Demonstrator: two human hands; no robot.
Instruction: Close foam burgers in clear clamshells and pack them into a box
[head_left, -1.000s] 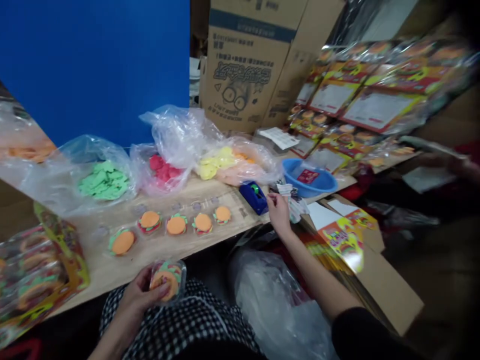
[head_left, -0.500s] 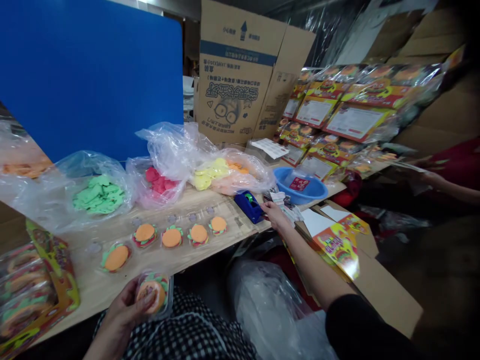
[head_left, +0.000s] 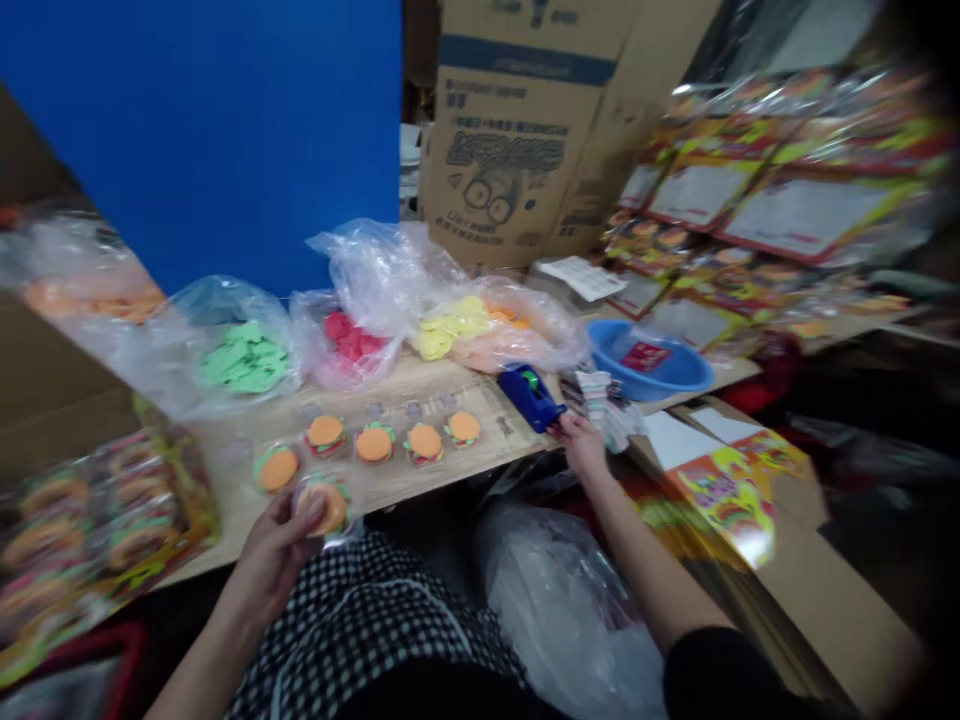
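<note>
My left hand [head_left: 281, 540] is closed around a clear plastic case [head_left: 352, 515] holding a burger-shaped piece with an orange bun and green edges, its thumb across the top. It is above the table's front edge. At the front end of a blue tape dispenser [head_left: 531, 398] with a green roll, my right hand [head_left: 581, 445] has its fingers pinched together; what is between them is too small to make out. Several similar layered burgers [head_left: 375, 443] stand in a row on the table, in clear plastic trays with small round lids behind.
Plastic bags of green pieces [head_left: 244, 360], red pieces [head_left: 352, 338] and yellow pieces [head_left: 450, 327] line the back. A blue basin [head_left: 651, 375] stands right of the dispenser. A display box [head_left: 199, 480] of packed burgers is at left, flat printed cartons [head_left: 724, 490] at right.
The view has swung left and down, and blurred. My left hand has brought the cased burger nearer the row. My right hand stays at the dispenser's end.
</note>
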